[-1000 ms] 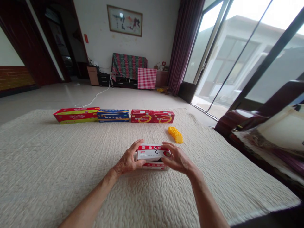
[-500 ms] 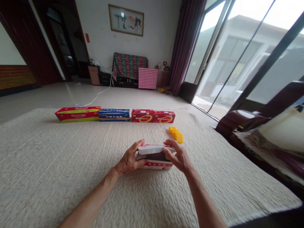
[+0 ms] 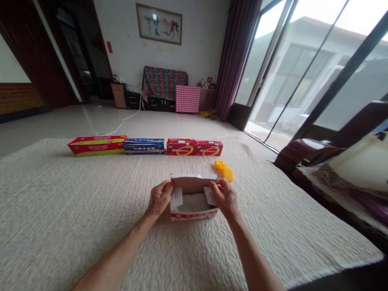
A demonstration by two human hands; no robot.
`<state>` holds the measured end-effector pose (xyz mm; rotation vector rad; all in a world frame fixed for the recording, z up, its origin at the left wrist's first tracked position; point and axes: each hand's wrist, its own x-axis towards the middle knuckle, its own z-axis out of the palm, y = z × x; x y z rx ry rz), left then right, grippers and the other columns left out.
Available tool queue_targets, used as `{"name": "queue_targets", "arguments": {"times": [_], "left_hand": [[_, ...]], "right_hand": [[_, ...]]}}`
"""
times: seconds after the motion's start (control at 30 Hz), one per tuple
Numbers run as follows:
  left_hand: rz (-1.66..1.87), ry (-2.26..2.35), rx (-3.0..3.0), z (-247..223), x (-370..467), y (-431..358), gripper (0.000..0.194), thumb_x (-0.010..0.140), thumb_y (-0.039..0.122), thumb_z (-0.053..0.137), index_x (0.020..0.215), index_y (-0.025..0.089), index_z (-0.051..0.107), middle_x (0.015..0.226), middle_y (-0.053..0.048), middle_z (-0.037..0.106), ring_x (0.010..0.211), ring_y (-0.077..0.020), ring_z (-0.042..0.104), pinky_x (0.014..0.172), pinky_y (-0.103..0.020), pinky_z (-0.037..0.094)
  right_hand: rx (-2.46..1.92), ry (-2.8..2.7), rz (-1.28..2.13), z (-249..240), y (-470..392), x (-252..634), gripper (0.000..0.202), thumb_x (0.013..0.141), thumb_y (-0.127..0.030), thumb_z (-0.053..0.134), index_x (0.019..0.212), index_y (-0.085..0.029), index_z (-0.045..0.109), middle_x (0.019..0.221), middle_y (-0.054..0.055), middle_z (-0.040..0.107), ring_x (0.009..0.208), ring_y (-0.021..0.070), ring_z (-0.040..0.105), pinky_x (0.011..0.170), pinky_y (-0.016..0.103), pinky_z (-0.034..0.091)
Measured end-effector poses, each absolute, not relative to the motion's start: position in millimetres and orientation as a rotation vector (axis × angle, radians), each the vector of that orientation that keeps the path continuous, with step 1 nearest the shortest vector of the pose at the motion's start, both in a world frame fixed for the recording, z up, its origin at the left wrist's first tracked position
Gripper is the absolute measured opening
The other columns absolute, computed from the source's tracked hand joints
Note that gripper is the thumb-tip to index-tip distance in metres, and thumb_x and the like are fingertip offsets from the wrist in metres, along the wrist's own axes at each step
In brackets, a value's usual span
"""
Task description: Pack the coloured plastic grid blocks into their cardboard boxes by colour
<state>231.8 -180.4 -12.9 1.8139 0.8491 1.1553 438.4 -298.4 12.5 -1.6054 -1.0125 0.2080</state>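
A red and white cardboard box (image 3: 194, 215) rests on the quilted cover, its lid (image 3: 194, 182) raised and its grey-brown inside showing. My left hand (image 3: 159, 197) pinches the lid's left edge near the corner. With thumb and fingers closed, my right hand (image 3: 224, 195) grips the lid's right edge beside a white side flap (image 3: 209, 195). Another white flap (image 3: 177, 198) stands at the box's left end. Just beyond my right hand lies a bumpy yellow object (image 3: 224, 171), whose kind I cannot make out.
Across the far part of the quilted cover (image 3: 91, 210) stand a red and green box (image 3: 97, 146), a blue box (image 3: 144, 147) and two red boxes (image 3: 181, 148) side by side. A dark wooden armrest (image 3: 298, 151) rises at the right. A white cable (image 3: 124, 121) trails over the floor.
The box's lid has swung up and away, so the inside shows more. Both hands have shifted to the lid's edges, and their fingers have closed on it.
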Motion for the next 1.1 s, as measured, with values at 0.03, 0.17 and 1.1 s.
{"name": "queue_targets", "arguments": {"times": [0.03,0.17,1.1], "left_hand": [[1.164,0.87,1.809,-13,232,-179,0.034,0.087,0.044,0.051,0.075,0.015,0.063,0.056,0.004,0.049,0.054,-0.0108,0.049,0.051,-0.02,0.038],[1.187,0.931,1.794,-15,234,-177,0.035,0.085,0.037,0.055,0.11,0.013,0.061,0.06,0.004,0.055,0.053,-0.0109,0.051,0.052,-0.021,0.042],[0.641,0.381,2.755,33,219,-200,0.056,0.071,0.043,0.072,0.119,0.014,0.062,0.129,-0.017,0.059,0.133,-0.0345,0.04,0.106,-0.055,0.037]], "right_hand": [[-1.616,-1.062,0.216,14,-298,436,0.028,0.082,-0.047,0.056,0.086,-0.02,0.062,0.079,0.005,0.071,0.074,0.0216,0.068,0.064,0.031,0.053],[-1.651,-1.234,0.25,18,-300,430,0.038,0.083,-0.043,0.055,0.111,-0.018,0.061,0.099,0.01,0.07,0.083,0.0229,0.068,0.067,0.034,0.054],[-1.896,-1.43,-0.113,25,-320,471,0.03,0.071,-0.023,0.061,0.101,-0.019,0.064,0.105,0.011,0.062,0.097,0.0256,0.059,0.085,0.044,0.048]]}}
